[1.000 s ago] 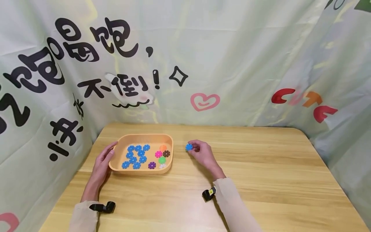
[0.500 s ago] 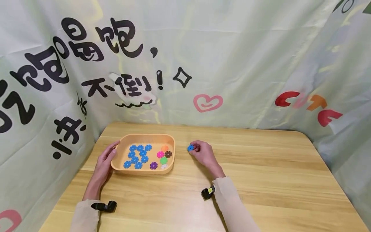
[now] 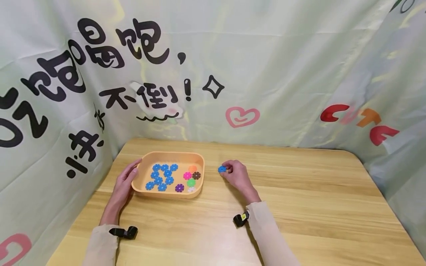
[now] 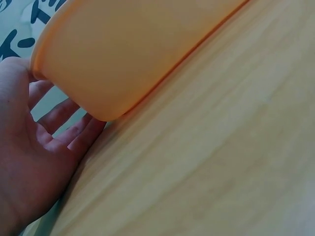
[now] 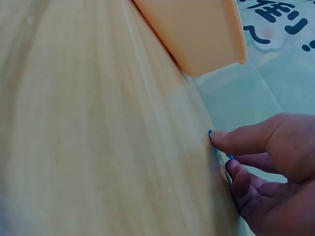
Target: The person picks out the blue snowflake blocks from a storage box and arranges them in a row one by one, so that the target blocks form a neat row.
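A shallow orange plastic tray (image 3: 168,194) stands at the left of the table. My left hand (image 3: 124,181) holds its left end, the thumb at the rim and the other fingers along the outside of the end wall, as the left wrist view (image 4: 44,142) shows. Just right of the tray, my right hand (image 3: 237,175) pinches a blue snowflake disc (image 3: 221,169) between thumb and fingers, low over the table. Only thin blue edges of the disc (image 5: 210,135) show in the right wrist view. Several blue snowflake discs (image 3: 158,180) lie in the tray's left and middle part.
At the tray's right end lie single discs: purple (image 3: 179,188), pink (image 3: 188,176), brown (image 3: 196,175), green (image 3: 191,183), orange (image 3: 192,169) and white (image 3: 191,189). A printed curtain (image 3: 283,74) hangs behind the wooden table (image 3: 299,203) and along its sides.
The view has shifted slightly, moving everything a little to the right in it. The blue disc in my right hand has tilted flatter. The left hand stays on the tray.
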Demonstrator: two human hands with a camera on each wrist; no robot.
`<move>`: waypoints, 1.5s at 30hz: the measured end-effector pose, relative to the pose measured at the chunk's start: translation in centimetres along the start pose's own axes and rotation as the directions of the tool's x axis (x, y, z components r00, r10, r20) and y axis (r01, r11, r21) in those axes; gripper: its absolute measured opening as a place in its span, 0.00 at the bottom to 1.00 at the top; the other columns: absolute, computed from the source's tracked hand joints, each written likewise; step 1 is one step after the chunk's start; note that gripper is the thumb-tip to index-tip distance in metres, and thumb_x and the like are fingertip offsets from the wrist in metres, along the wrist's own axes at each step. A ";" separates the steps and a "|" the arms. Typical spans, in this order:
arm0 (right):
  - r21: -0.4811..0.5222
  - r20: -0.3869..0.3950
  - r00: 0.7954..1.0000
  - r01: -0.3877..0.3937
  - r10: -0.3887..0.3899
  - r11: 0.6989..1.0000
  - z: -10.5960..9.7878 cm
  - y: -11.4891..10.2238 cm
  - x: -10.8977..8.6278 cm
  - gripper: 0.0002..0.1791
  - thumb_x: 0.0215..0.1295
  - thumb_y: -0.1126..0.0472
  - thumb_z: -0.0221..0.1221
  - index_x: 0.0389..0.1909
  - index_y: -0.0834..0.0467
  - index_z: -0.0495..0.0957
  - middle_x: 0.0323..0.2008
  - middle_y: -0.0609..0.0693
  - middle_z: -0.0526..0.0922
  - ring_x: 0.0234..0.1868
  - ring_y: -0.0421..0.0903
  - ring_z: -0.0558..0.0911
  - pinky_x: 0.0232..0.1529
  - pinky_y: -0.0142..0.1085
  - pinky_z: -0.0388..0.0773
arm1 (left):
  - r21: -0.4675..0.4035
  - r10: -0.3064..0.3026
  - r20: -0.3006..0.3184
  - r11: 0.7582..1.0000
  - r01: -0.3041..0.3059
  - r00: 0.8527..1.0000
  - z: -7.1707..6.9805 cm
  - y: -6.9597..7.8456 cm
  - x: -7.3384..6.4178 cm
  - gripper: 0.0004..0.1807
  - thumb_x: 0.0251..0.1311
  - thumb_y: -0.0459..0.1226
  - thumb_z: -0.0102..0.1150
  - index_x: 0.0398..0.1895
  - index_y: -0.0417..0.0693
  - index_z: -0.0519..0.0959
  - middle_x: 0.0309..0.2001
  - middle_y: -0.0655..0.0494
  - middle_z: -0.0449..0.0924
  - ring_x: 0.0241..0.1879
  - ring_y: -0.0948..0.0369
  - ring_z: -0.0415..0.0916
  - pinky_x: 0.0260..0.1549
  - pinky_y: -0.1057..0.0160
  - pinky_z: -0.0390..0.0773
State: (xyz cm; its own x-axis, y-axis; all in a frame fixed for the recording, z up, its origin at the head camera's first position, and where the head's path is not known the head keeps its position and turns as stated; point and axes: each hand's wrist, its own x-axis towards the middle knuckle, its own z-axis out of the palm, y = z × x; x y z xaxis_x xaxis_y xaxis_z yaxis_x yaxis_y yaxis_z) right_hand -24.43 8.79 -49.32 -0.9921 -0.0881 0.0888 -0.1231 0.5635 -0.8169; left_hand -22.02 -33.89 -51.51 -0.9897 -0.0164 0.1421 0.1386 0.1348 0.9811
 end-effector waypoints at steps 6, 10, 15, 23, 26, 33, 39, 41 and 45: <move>-0.007 0.007 1.000 -0.009 0.009 1.000 -0.3 -0.1 0.4 0.15 0.62 0.69 0.71 0.49 0.66 0.84 0.36 0.53 0.80 0.34 0.46 0.73 0.36 0.37 0.74 | -0.007 0.005 0.001 1.000 -0.005 1.000 0.3 0.4 0.5 0.27 0.80 0.45 0.47 0.77 0.45 0.65 0.75 0.43 0.60 0.62 0.64 0.71 0.53 0.72 0.77; 0.000 0.008 1.000 -0.019 0.019 1.000 -0.4 -0.1 0.3 0.16 0.61 0.69 0.71 0.49 0.66 0.84 0.37 0.55 0.81 0.34 0.46 0.74 0.37 0.36 0.75 | 0.003 0.006 0.005 1.000 -0.006 1.000 0.3 0.5 0.3 0.28 0.81 0.45 0.47 0.77 0.44 0.65 0.76 0.39 0.59 0.62 0.65 0.71 0.54 0.73 0.76; 0.017 0.003 1.000 -0.016 0.015 1.000 -0.3 0.0 0.1 0.16 0.60 0.70 0.71 0.49 0.67 0.84 0.38 0.56 0.81 0.34 0.46 0.75 0.37 0.35 0.75 | 0.028 -0.014 -0.005 0.999 0.014 1.000 0.4 0.6 0.0 0.28 0.80 0.46 0.47 0.77 0.44 0.65 0.77 0.40 0.58 0.63 0.65 0.70 0.55 0.74 0.75; 0.089 0.003 0.999 -0.037 0.037 0.995 -0.1 0.5 -0.1 0.16 0.62 0.67 0.71 0.51 0.65 0.83 0.39 0.54 0.82 0.37 0.47 0.77 0.37 0.34 0.76 | 0.013 -0.013 -0.012 1.000 0.013 1.000 0.4 -0.1 -0.2 0.28 0.81 0.45 0.47 0.77 0.43 0.65 0.75 0.40 0.59 0.60 0.66 0.73 0.53 0.72 0.77; 0.148 -0.005 0.999 -0.048 0.049 0.988 -0.2 0.6 -0.2 0.15 0.64 0.66 0.69 0.51 0.64 0.83 0.40 0.54 0.82 0.39 0.47 0.78 0.38 0.34 0.77 | 0.018 -0.016 -0.014 1.000 0.016 1.000 0.3 -0.3 -0.2 0.27 0.81 0.45 0.47 0.77 0.44 0.65 0.75 0.42 0.60 0.60 0.65 0.72 0.53 0.72 0.77; 0.288 -0.044 0.999 0.024 -0.012 0.957 -1.1 -1.1 -0.3 0.15 0.69 0.65 0.65 0.54 0.65 0.81 0.45 0.57 0.81 0.44 0.51 0.79 0.42 0.35 0.79 | 0.017 0.002 -0.008 1.000 -0.002 1.000 0.2 0.1 -0.1 0.27 0.80 0.45 0.47 0.77 0.46 0.66 0.74 0.43 0.61 0.60 0.65 0.73 0.52 0.71 0.78; 0.347 -0.064 0.987 0.160 -0.147 0.924 -1.3 -5.0 -0.5 0.13 0.67 0.69 0.64 0.52 0.65 0.82 0.44 0.60 0.81 0.46 0.54 0.81 0.46 0.38 0.80 | 0.029 0.005 -0.007 1.000 -0.004 1.000 0.0 0.3 -0.2 0.28 0.80 0.45 0.47 0.77 0.45 0.65 0.74 0.46 0.62 0.59 0.67 0.73 0.51 0.73 0.78; 0.350 -0.036 0.983 0.182 -0.180 0.919 -0.9 -6.3 -0.5 0.14 0.66 0.71 0.64 0.52 0.65 0.81 0.44 0.60 0.81 0.45 0.54 0.81 0.48 0.40 0.81 | 0.021 0.003 -0.004 1.000 -0.003 1.000 0.1 0.3 -0.2 0.28 0.80 0.45 0.47 0.77 0.44 0.65 0.74 0.46 0.62 0.59 0.67 0.73 0.50 0.72 0.78; 0.342 0.044 0.971 0.208 -0.237 0.916 0.9 -8.1 0.0 0.15 0.67 0.70 0.64 0.53 0.63 0.80 0.45 0.57 0.80 0.45 0.50 0.80 0.51 0.41 0.82 | 0.001 0.004 0.001 1.000 -0.004 1.000 0.2 0.2 -0.2 0.27 0.81 0.44 0.47 0.77 0.44 0.65 0.74 0.38 0.60 0.59 0.64 0.74 0.50 0.71 0.80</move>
State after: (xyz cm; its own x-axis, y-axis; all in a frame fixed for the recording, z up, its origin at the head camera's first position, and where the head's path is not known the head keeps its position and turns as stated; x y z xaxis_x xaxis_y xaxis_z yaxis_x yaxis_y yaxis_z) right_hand -23.37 3.45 -43.25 -0.9328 -0.2552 0.2545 -0.3117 0.2167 -0.9251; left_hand -21.77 -33.63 -51.38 -0.9891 -0.0153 0.1462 0.1428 0.1356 0.9804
